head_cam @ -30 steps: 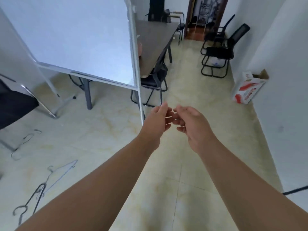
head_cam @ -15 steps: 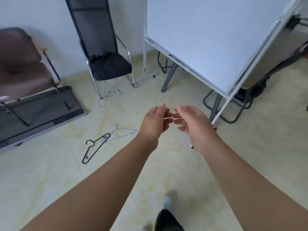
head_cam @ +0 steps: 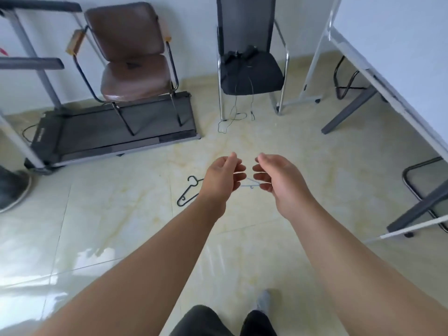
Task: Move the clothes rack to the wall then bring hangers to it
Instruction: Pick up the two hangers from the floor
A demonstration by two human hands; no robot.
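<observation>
Reaching forward empty, the left hand and right hand curl loosely open above floor hangers.

Left hand, right hand: outstretched, loosely cupped, empty.

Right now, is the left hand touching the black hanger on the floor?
Cannot tell. In the head view the left hand overlaps the black hanger in the image, hiding its right part; it looks raised above the floor, but no gap shows plainly.
</observation>
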